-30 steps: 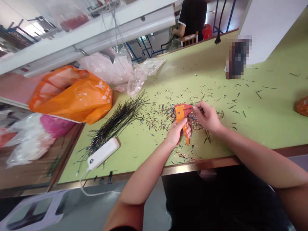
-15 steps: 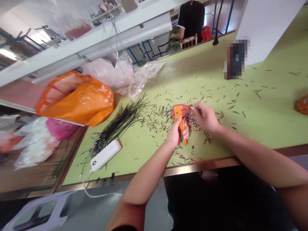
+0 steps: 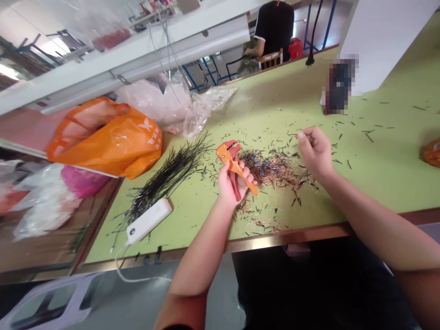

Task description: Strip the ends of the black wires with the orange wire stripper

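right hand (image 3: 316, 151) lifted; left hand (image 3: 231, 183) grips orange wire stripper (image 3: 225, 152); orange bag (image 3: 117, 146) printed

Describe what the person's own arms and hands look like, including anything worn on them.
The left hand and right hand are bare, with no gloves, and neither forearm shows a watch or band. Only a dark sleeve hem shows, at the bottom edge of the view, on the left arm.

Legible text: none. Orange plastic carrier bag (image 3: 117, 142): white butterfly emblem with a column of white printed characters beneath it, too small to read. White power strip (image 3: 148, 221): one small dark round mark near its cable end, unreadable. Orange wire stripper (image 3: 233, 167): no readable marking. Pixelated object (image 3: 338, 82): obscured, nothing readable.
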The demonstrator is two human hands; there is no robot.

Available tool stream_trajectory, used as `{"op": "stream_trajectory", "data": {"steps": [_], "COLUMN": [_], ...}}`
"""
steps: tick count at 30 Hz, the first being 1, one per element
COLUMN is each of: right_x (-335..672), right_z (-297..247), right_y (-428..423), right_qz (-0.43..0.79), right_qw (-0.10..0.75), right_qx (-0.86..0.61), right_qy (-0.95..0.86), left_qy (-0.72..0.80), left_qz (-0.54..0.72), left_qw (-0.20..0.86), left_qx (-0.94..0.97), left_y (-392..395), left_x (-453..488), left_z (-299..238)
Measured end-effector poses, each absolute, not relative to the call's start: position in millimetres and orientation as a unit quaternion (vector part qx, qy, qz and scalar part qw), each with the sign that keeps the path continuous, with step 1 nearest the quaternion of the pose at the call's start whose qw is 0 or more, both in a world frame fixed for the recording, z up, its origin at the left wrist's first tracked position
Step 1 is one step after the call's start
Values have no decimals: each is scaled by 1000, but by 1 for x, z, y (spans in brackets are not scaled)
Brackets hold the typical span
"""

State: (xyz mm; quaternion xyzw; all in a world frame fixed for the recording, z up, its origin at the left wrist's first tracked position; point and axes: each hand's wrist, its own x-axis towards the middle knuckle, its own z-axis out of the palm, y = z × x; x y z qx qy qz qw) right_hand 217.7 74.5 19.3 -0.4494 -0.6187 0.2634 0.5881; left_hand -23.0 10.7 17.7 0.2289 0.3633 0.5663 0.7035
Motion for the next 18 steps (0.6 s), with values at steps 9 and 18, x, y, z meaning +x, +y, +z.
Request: {"op": "stream_trajectory", "data": {"steps": [9,18], "right_x": [190,183], "right_z": [6,2], "right_y": [61,58], "right_qz": [444,565], "right_qw": [489,424], "right_qx": [-323,-267], "right_qy": [-678,-656], "left_qy": [305,276], "left_qz": [431,370], "left_qw": [785,815], "left_qx": [324,351], "left_y": [0,-4], "left_x": [-14,-10], "left_z": [13,9]}}
